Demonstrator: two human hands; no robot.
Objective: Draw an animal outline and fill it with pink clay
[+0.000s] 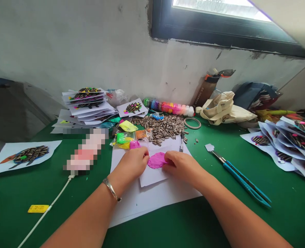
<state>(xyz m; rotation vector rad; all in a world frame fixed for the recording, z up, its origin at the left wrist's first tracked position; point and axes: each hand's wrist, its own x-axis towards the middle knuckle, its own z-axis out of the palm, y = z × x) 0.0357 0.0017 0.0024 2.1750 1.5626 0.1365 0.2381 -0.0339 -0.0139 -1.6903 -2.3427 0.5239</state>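
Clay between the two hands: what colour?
Clay is bright pink; head view shows it best.

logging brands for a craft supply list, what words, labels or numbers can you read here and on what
Brown plastic water bottle at the back: pale lettering down its side, too small to read.
Flat yellow tag on the green table: dark print, too blurred to read.
No other text shows.

Green table point(219, 220) against scuffed grey wall point(90, 44); dark-framed window point(219, 29) admits daylight.
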